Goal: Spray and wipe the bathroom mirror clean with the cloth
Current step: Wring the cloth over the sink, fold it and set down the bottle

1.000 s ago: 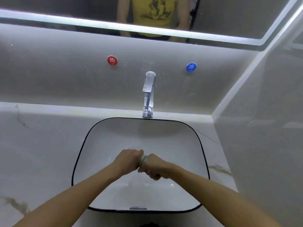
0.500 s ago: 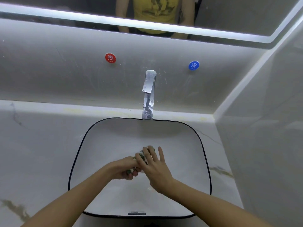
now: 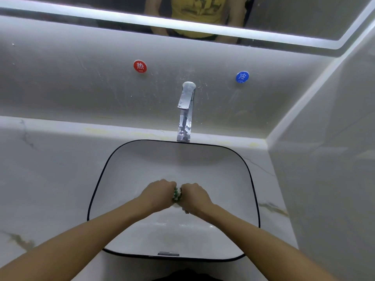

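Gripping a small bunched cloth (image 3: 176, 196), my left hand (image 3: 157, 194) and right hand (image 3: 193, 196) are clamped around it fist against fist; only a green and white sliver shows between them. I hold it over the glossy white sink (image 3: 248, 175), a rounded rectangle with a thin black rim. A tall chrome faucet (image 3: 185, 112) stands at its far edge. Around it lies a pale, veined marble tabletop (image 3: 50, 179). Farther off, a light-edged mirror (image 3: 304, 17) hangs above a streaked grey wall (image 3: 60, 82).
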The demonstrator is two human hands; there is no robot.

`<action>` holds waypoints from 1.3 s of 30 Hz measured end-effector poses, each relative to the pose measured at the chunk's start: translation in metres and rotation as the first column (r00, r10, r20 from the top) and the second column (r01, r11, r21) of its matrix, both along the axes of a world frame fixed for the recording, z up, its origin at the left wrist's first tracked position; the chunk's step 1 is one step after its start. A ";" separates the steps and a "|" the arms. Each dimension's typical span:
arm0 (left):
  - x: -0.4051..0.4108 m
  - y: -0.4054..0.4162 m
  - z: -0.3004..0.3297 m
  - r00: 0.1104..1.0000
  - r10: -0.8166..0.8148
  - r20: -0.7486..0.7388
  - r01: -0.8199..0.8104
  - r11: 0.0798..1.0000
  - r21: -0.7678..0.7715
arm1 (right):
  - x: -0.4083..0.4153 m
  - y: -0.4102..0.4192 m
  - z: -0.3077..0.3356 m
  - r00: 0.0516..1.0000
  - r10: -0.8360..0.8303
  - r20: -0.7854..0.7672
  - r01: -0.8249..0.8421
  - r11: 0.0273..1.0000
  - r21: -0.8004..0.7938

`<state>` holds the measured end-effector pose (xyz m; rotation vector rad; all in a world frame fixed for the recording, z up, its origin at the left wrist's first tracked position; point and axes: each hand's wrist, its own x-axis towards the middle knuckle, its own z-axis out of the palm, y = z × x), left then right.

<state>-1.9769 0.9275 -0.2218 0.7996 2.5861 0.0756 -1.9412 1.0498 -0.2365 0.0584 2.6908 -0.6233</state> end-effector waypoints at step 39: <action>0.085 -0.121 0.051 0.777 0.459 0.431 -0.629 0.558 0.541 | 0.021 -0.049 0.031 0.790 0.190 -0.583 -0.336 0.929 -0.153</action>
